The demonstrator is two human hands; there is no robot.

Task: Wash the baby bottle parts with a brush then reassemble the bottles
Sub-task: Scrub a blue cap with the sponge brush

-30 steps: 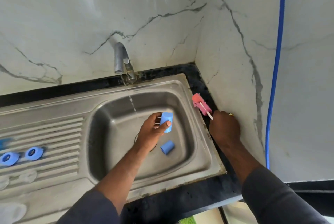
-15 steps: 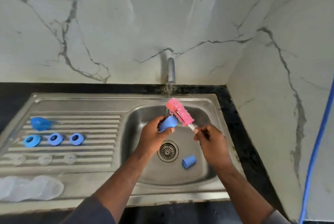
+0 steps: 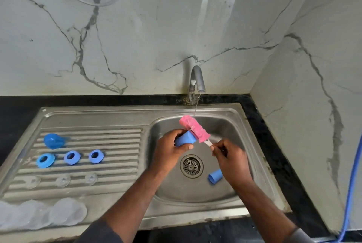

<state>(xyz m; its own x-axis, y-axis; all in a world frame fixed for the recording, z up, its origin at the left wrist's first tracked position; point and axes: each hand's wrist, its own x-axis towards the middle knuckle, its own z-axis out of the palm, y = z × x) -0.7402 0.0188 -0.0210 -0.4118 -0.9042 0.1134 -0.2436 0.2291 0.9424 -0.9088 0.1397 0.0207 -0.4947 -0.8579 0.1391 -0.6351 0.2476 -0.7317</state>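
Over the steel sink basin [image 3: 231, 125], my left hand [image 3: 170, 148] grips a blue bottle cap [image 3: 185, 140]. My right hand [image 3: 229, 156] pinches the white handle of a pink brush [image 3: 194, 126], whose head lies against the cap's rim under a thin stream from the tap [image 3: 196, 82]. A second blue cap [image 3: 215, 176] lies on the basin floor right of the drain [image 3: 191, 166]. On the ribbed drainboard [image 3: 121, 164] sit a third blue cap [image 3: 53, 141], three blue rings [image 3: 71, 157], three clear teats [image 3: 62, 181] and clear bottles [image 3: 66, 211] lying at the front left.
A black counter [image 3: 274, 160] frames the sink, with marble walls behind and close on the right. A blue hose [image 3: 352, 180] hangs down the right wall. The drainboard's rear strip [image 3: 94, 117] holds nothing.
My right hand lifted the pink brush from the right counter corner and brought it to the cap in my left hand. The view swung left, showing the drainboard.
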